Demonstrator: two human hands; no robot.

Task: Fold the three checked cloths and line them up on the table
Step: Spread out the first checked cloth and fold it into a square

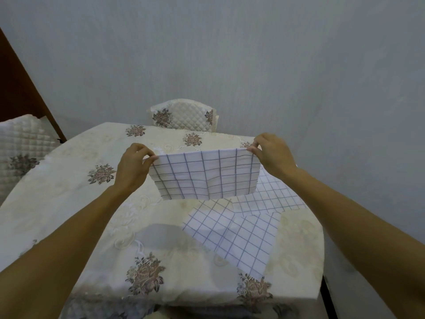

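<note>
A white checked cloth (204, 174), folded over, hangs in the air above the table. My left hand (133, 166) pinches its top left corner and my right hand (272, 155) pinches its top right corner. Two more checked cloths lie flat on the table below. One unfolded cloth (236, 238) sits near the middle right, turned at an angle. The other cloth (273, 196) lies further back to the right, partly under the first and partly hidden behind the held cloth.
The table (110, 203) wears a cream tablecloth with flower prints. A quilted chair (184, 116) stands at the far side, another chair (20, 143) at the left. A grey wall is behind, a dark wooden panel (16, 88) at far left.
</note>
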